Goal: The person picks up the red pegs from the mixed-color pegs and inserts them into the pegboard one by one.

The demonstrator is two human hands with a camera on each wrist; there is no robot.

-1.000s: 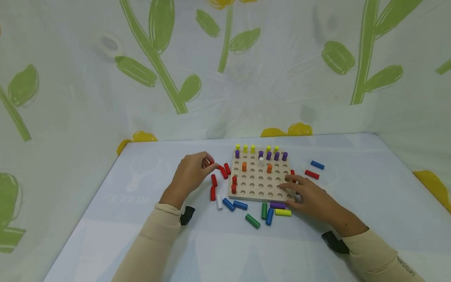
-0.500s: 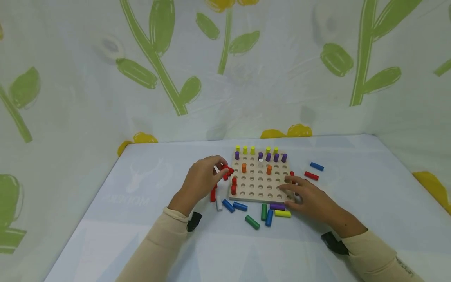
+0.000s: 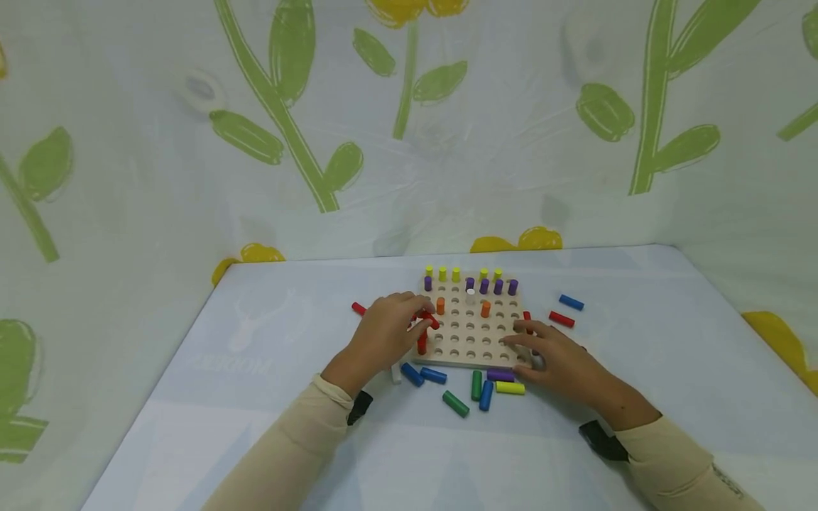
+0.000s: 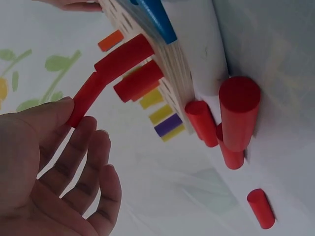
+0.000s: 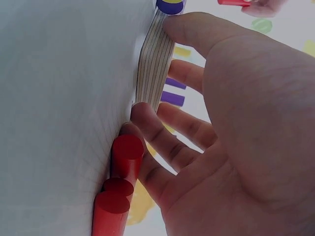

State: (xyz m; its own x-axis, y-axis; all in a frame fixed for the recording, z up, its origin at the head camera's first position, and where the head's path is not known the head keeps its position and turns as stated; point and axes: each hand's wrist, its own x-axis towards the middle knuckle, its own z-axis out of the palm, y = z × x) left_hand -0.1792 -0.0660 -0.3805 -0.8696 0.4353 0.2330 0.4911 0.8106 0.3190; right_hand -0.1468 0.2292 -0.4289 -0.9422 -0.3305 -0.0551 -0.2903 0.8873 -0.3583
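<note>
My left hand (image 3: pixel 386 326) pinches a red peg (image 4: pixel 88 98) between thumb and index finger, over the left edge of a wooden pegboard (image 3: pixel 478 333). In the left wrist view this peg's end overlaps a standing red peg (image 4: pixel 125 58); whether they touch I cannot tell. My right hand (image 3: pixel 562 358) rests at the board's front right corner, its thumb on the front edge and its relaxed fingers along the right side. Yellow pegs (image 3: pixel 456 275) and purple pegs (image 3: pixel 483 287) stand in the far rows. Nearer stand two orange pegs (image 3: pixel 486 309) and a white peg (image 3: pixel 470 297).
Blue pegs (image 3: pixel 433 375), green pegs (image 3: pixel 456 403), a purple peg (image 3: pixel 500 375) and a yellow peg (image 3: pixel 510 388) lie before the board. A blue peg (image 3: pixel 571 302) and a red peg (image 3: pixel 562 319) lie to its right. Another red peg (image 3: pixel 358 308) lies left of my left hand.
My left hand has moved right with the red peg, from beside the board to over its left edge. A red peg on the left has come into sight. My right hand stays put.
</note>
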